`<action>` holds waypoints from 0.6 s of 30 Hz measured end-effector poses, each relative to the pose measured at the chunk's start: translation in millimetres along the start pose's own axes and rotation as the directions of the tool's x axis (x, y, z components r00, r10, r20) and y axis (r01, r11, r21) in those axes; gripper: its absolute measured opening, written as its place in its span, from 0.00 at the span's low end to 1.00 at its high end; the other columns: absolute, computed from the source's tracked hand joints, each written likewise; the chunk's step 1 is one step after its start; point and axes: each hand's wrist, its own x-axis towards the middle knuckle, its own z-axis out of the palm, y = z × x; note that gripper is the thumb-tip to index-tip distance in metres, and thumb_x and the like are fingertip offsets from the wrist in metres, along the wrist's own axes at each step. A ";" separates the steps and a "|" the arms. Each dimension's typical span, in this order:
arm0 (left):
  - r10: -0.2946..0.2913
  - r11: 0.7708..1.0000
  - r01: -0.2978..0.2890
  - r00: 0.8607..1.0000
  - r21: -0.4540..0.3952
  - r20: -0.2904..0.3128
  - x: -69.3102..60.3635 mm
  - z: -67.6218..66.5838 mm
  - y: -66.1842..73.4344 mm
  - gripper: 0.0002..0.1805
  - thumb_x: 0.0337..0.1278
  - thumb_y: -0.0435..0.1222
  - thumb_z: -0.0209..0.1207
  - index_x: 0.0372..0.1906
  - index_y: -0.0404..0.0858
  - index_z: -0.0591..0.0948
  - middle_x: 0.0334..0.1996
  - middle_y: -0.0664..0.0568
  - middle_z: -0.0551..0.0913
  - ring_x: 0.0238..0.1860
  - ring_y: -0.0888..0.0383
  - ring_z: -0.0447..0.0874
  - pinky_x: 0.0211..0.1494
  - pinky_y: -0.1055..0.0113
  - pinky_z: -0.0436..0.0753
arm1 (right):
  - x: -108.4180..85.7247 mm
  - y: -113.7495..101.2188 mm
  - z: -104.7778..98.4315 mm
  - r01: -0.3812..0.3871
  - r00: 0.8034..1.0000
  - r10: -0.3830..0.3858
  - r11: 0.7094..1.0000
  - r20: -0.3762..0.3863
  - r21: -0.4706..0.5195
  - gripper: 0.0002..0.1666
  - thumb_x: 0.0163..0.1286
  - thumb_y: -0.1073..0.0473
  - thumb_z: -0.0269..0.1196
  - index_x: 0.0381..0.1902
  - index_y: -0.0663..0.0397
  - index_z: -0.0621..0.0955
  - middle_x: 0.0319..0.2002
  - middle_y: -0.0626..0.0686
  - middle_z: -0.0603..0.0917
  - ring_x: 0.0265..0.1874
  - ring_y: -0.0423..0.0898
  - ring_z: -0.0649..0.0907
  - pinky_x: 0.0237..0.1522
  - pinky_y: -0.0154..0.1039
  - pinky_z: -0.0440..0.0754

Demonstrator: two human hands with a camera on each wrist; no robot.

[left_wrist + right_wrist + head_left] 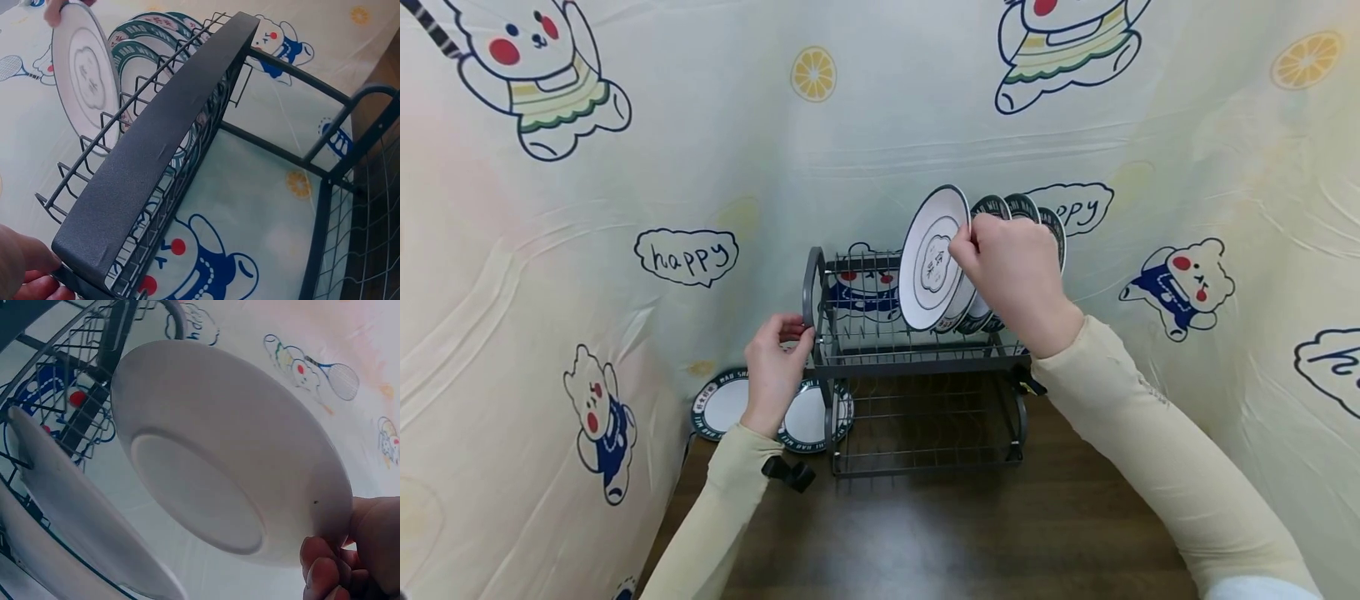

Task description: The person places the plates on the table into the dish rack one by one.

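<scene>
My right hand (1018, 271) pinches the rim of a white plate (931, 260) with a thin dark edge, tilted upright at the upper tier of a black two-tier dish rack (917, 364). In the right wrist view the plate's plain underside (200, 487) faces the camera, with my fingers (325, 569) at its rim. Behind it, several green-rimmed plates (1051, 218) stand in the rack's right part. My left hand (777, 367) grips the rack's left end frame; in the left wrist view the thumb and fingers (28, 269) are curled at the frame's corner.
Two green-rimmed plates, one at the far left (724, 406) and one beside the rack's left leg (808, 421), lie at the back left of the brown wooden table (925, 533). A printed cloth (760, 167) hangs behind and at both sides.
</scene>
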 end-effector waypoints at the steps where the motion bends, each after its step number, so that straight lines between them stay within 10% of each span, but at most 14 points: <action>1: 0.001 1.000 -0.001 1.000 0.000 0.000 0.0 0.1 0.2 0.11 0.70 0.30 0.64 0.53 0.31 0.82 0.45 0.39 0.85 0.46 0.45 0.85 0.49 0.48 0.89 | 0.6 0.1 2.8 -0.003 1.000 0.004 1.000 0.005 -0.017 0.21 0.72 0.64 0.53 0.15 0.56 0.73 0.11 0.51 0.70 0.10 0.50 0.68 0.14 0.39 0.60; 18: 0.004 1.000 -0.004 1.000 -0.013 -0.005 -0.6 0.4 1.1 0.10 0.69 0.29 0.64 0.52 0.31 0.82 0.46 0.40 0.85 0.46 0.46 0.85 0.48 0.48 0.89 | 1.1 -4.7 41.5 -0.013 0.991 0.034 0.987 0.130 -0.159 0.26 0.76 0.63 0.53 0.13 0.52 0.65 0.12 0.47 0.60 0.12 0.44 0.59 0.14 0.37 0.57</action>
